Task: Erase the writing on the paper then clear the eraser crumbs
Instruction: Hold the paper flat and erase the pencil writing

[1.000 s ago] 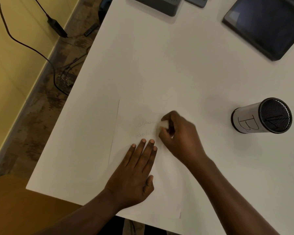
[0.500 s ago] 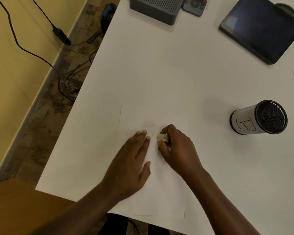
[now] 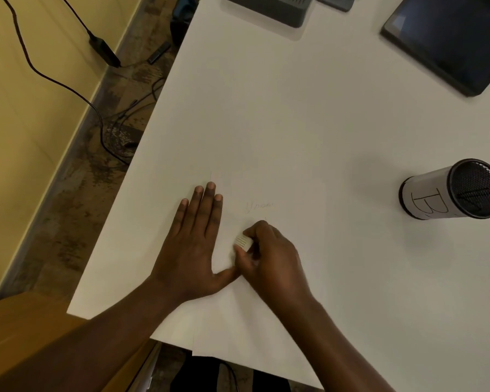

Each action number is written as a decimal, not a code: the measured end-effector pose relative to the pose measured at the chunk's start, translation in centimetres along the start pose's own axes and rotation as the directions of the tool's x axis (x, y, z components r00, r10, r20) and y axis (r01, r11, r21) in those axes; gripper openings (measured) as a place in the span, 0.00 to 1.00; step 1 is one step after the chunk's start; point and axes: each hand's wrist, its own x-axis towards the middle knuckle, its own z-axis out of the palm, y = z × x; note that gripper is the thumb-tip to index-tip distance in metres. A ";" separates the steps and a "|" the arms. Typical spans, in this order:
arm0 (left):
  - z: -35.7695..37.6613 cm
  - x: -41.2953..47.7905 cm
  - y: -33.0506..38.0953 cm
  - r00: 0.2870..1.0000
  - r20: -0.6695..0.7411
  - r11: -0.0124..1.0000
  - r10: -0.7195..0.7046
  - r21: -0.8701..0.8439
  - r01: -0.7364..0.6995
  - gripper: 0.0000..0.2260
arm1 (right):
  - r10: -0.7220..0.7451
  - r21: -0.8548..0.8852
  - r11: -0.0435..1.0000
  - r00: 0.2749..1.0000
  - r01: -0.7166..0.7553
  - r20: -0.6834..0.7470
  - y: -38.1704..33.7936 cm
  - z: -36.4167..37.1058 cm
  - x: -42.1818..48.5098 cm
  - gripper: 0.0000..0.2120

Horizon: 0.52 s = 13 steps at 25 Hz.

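A white sheet of paper (image 3: 289, 190) lies on the white table (image 3: 309, 108), its near edge hanging past the table's front. A faint pencil word (image 3: 259, 206) shows on it, just beyond my right hand. My left hand (image 3: 195, 244) presses flat on the paper's left side, fingers spread. My right hand (image 3: 269, 258) is closed around a small white eraser (image 3: 243, 242), which touches the paper just below the writing. No crumbs are visible.
A mesh pen cup (image 3: 453, 189) with a paper label marked "B" lies on its side at the right. A dark tablet (image 3: 453, 38) sits at the back right, a grey box (image 3: 272, 7) at the back. The table's left edge drops to a floor with cables (image 3: 68, 89).
The lower line of writing seen earlier no longer shows. My right hand with the eraser drew back toward me. My left hand slid left and forward, fingers flat.
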 end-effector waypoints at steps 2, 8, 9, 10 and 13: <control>0.1 0.1 -0.1 1.000 0.008 1.000 -0.003 0.015 0.003 0.54 | 0.042 -0.066 0.997 0.998 -0.044 -0.042 0.7 -0.2 1.3 0.08; 0.2 0.1 -0.2 1.000 0.007 1.000 0.002 -0.002 -0.002 0.51 | 0.102 -0.087 0.990 0.987 -0.113 -0.121 -1.3 1.5 1.0 0.09; 0.3 0.1 -0.2 1.000 -0.002 1.000 0.005 -0.006 -0.005 0.50 | 0.086 -0.088 0.992 0.992 -0.094 -0.088 -1.7 1.9 0.5 0.09; 0.3 0.1 -0.2 1.000 -0.003 1.000 0.004 -0.006 -0.004 0.51 | 0.101 -0.091 0.990 0.991 -0.109 -0.091 -1.3 1.6 0.6 0.09; 0.2 0.1 0.0 1.000 0.008 1.000 -0.008 0.006 0.008 0.55 | 0.205 -0.086 0.970 0.954 -0.228 -0.220 0.6 -0.2 2.5 0.09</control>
